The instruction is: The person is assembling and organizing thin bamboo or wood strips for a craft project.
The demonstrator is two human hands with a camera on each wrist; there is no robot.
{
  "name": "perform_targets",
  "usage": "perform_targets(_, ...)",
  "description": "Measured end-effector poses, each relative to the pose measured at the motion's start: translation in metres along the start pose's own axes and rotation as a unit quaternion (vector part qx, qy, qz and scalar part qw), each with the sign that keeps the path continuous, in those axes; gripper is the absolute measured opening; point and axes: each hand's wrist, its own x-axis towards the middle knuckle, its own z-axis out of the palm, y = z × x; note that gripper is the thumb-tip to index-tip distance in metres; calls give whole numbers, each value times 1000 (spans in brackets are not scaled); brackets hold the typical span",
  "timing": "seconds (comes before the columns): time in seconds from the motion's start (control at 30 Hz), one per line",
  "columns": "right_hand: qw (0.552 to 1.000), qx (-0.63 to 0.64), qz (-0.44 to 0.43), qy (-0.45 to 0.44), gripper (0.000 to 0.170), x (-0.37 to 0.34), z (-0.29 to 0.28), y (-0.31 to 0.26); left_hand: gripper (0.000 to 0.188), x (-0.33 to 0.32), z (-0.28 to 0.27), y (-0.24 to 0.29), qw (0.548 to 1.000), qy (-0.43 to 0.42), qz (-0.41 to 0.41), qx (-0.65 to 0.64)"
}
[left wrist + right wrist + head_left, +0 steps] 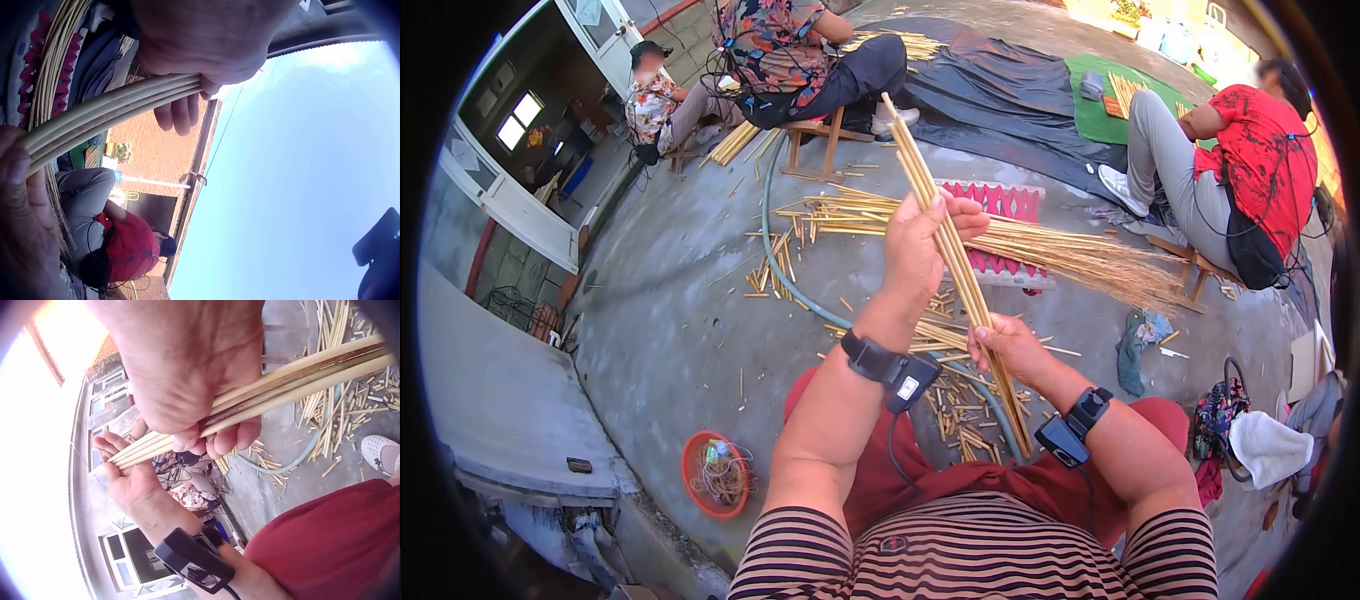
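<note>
A thin bundle of long, pale-yellow plant stalks (pixel 952 243) slants across in front of me, its upper end pointing away and its lower end near my lap. My left hand (pixel 915 250) holds the upper part between thumb and palm, with its other fingers reaching out behind the stalks. Lower down, my right hand (pixel 1012 347) grips the same bundle, thumb on top. In the right wrist view the stalks (pixel 294 387) lie side by side under the right hand (pixel 187 375), one with a dark brown streak. The left wrist view shows them bowed between both hands.
A larger bunch of feathery-ended stalks (pixel 1040 240) lies over a pink-and-white rack (pixel 1010 200). Cut pieces (pixel 970 430) litter the concrete by a hose (pixel 800 295). An orange basin (pixel 718 475) stands left. Other people sit around, one in a red shirt (pixel 1260 150).
</note>
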Motion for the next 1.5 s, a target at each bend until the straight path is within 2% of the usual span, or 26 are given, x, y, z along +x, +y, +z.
perform_targets(0.27,999,-16,40,-24,19,4,5,13,12,8,-19,21,999,46,8,-28)
perform_targets(0.3,998,-9,47,-31,19,5,5,18,14,13,-35,22,999,27,17,-25)
perform_targets(0.4,997,-16,60,-37,19,4,3,18,25,14,-32,42,997,-1,77,-33)
perform_targets(0.43,997,-24,64,-38,19,3,1,16,45,12,-32,44,993,-47,69,-84)
perform_targets(0.53,986,101,56,-119,19,1,-10,-12,60,-2,-19,35,964,-190,-39,-181)
perform_targets(0.57,976,145,56,-155,21,-2,-12,-21,66,-7,-13,28,953,-201,-97,-205)
perform_targets(0.67,946,203,64,-243,24,-4,-13,-32,65,-14,-11,2,933,-260,-165,-185)
perform_targets(0.7,937,223,61,-263,24,-4,-11,-32,62,-15,-12,-2,927,-301,-160,-155)
perform_targets(0.8,906,273,50,-318,25,-4,-4,-33,50,-20,-6,-5,898,-341,-149,-233)
perform_targets(0.9,882,302,46,-360,26,-3,2,-38,33,-15,-12,-11,903,-359,-67,-225)
perform_targets(1.0,867,330,35,-371,27,-1,7,-37,19,-18,-5,-5,915,-335,-62,-216)
perform_targets(1.07,865,354,11,-356,28,2,9,-33,17,-18,-1,-1,953,-240,-68,-173)
perform_targets(1.13,940,276,-7,-200,30,3,9,-40,15,-16,-1,-1,984,-137,-59,-99)
perform_targets(1.2,983,168,-43,-63,32,8,8,-39,13,-10,-5,-3,999,-25,-32,5)
perform_targets(1.27,994,32,-97,47,34,20,4,-21,14,-1,-19,-11,997,53,-16,62)
perform_targets(1.3,983,-105,-124,82,29,24,1,-12,14,0,-24,-14,993,92,-16,77)
perform_targets(1.33,985,-129,-72,88,26,24,0,-8,14,2,-29,-19,987,132,-17,91)
perform_targets(1.4,979,-177,36,97,21,21,-1,1,15,6,-41,-23,984,148,-34,89)
perform_targets(1.43,988,-107,70,88,15,19,1,1,15,7,-44,-22,984,149,-40,89)
perform_targets(1.5,991,-53,112,59,14,16,4,-4,17,9,-49,-24,982,159,-64,82)
